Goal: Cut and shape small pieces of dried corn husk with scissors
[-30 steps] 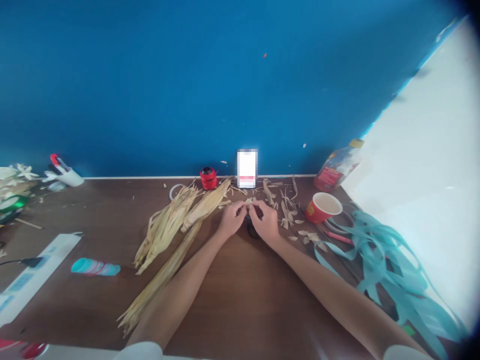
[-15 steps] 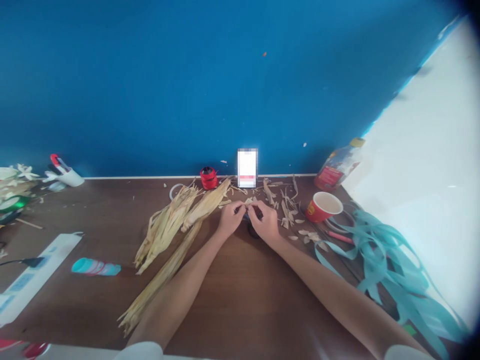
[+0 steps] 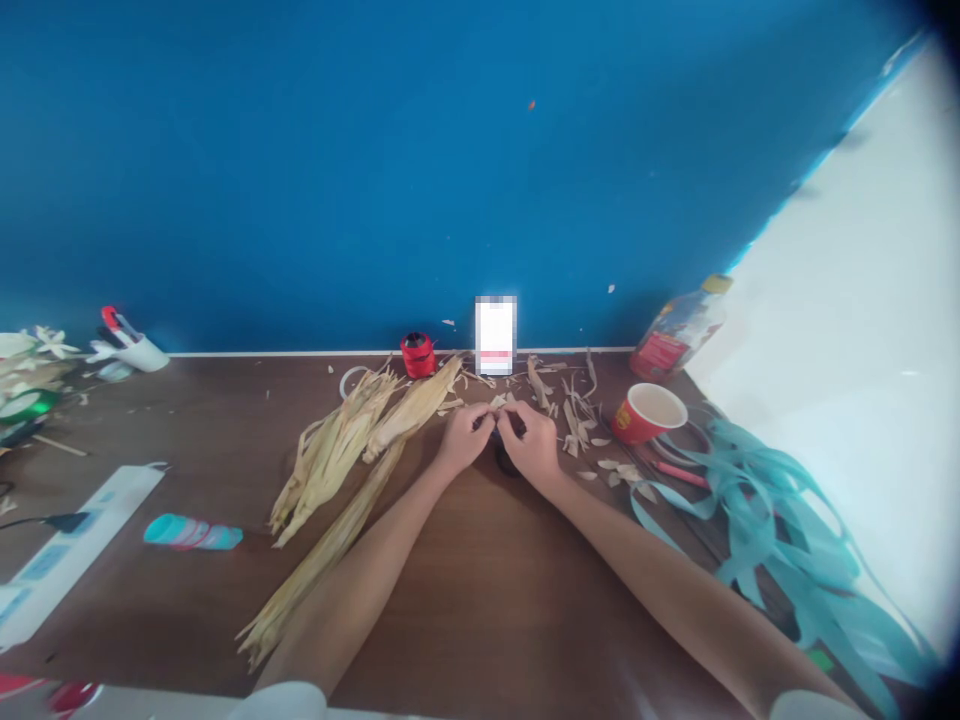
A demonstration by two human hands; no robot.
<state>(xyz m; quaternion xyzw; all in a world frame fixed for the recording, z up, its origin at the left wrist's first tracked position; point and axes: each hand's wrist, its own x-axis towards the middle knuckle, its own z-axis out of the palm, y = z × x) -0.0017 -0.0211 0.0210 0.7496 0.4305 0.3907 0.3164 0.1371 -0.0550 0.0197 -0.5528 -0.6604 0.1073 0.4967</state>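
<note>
Across the brown table (image 3: 465, 600) I see long dried husks (image 3: 326, 475) slanting from near the back edge toward the front edge, left of centre. The left hand (image 3: 466, 437) and right hand (image 3: 531, 440) meet nearer the back edge, fingers curled, tips close together; from here I cannot tell whether they grip the small pale piece (image 3: 496, 401) showing there.

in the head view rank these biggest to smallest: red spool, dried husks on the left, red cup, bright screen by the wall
1. Dried husks, spread longest
2. Red cup and bright screen: too alike to rank
3. Red spool
</note>
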